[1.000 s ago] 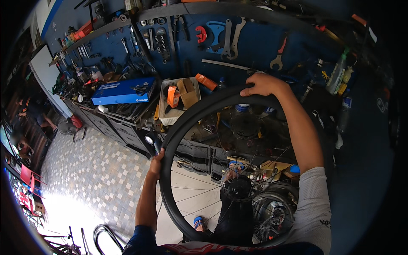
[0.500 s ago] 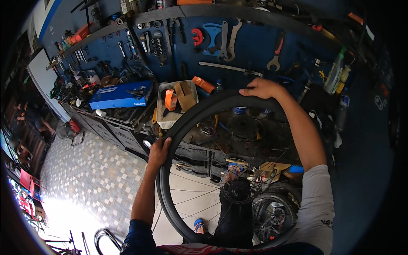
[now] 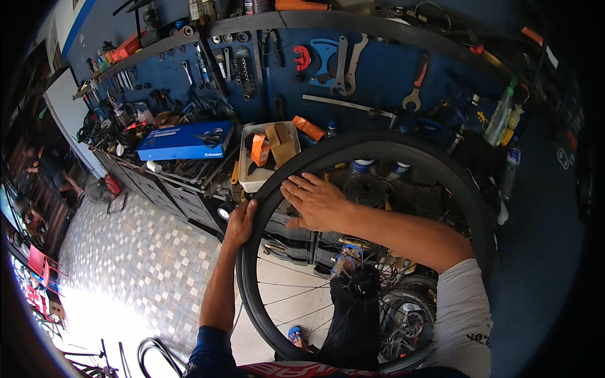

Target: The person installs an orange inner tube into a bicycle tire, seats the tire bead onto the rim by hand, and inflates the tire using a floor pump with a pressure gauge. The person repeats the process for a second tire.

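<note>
A black bicycle wheel (image 3: 384, 143) with a dark tyre, deep rim and thin spokes stands before me, its hub (image 3: 363, 283) in front of my leg. My left hand (image 3: 241, 223) is closed on the wheel's left side, thumb up along the tyre. My right hand (image 3: 318, 203) reaches across the wheel's opening. Its fingers are stretched out, their tips at the inner edge of the rim on the upper left, and the palm faces down. Whether the tyre is fully seated in the rim I cannot tell.
Behind the wheel runs a cluttered workbench with a blue box (image 3: 186, 142), a white basket (image 3: 253, 183) of small cartons, and bottles. Wrenches (image 3: 416, 85) hang on the blue wall. Another wheel (image 3: 409, 315) stands beyond at lower right. People are at far left.
My right hand has left the top of the tyre and moved down and left to the inner rim, opening out its fingers. My left hand keeps its hold.
</note>
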Available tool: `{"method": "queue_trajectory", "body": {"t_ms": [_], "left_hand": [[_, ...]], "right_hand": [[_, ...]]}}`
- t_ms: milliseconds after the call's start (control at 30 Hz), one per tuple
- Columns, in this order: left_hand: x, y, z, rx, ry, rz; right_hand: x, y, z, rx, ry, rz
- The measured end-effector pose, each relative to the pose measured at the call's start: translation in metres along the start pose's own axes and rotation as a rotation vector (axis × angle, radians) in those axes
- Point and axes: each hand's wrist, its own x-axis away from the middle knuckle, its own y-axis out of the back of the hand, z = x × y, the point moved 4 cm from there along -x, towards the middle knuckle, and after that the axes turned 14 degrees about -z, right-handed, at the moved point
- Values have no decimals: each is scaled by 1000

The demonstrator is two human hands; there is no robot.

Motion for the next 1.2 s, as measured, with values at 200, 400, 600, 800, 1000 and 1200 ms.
{"method": "queue_trajectory", "body": {"t_ms": [200, 400, 600, 800, 1000, 1200], "left_hand": [[-4, 10, -7, 9, 75, 27], [-11, 13, -23, -29, 42, 52], [-11, 18, -27, -23, 31, 45], [-11, 21, -13, -10, 62, 14], [-13, 16, -12, 17, 72, 42], [-20, 0, -3, 123, 176, 114]], "right_hand": [[-10, -3, 1, -94, -86, -12], [-37, -9, 19, 116, -191, 18], [-53, -17, 30, 265, -209, -108], [-36, -12, 9, -84, -32, -189], [-20, 23, 11, -55, -54, -120], [14, 70, -6, -172, -266, 60]]}}
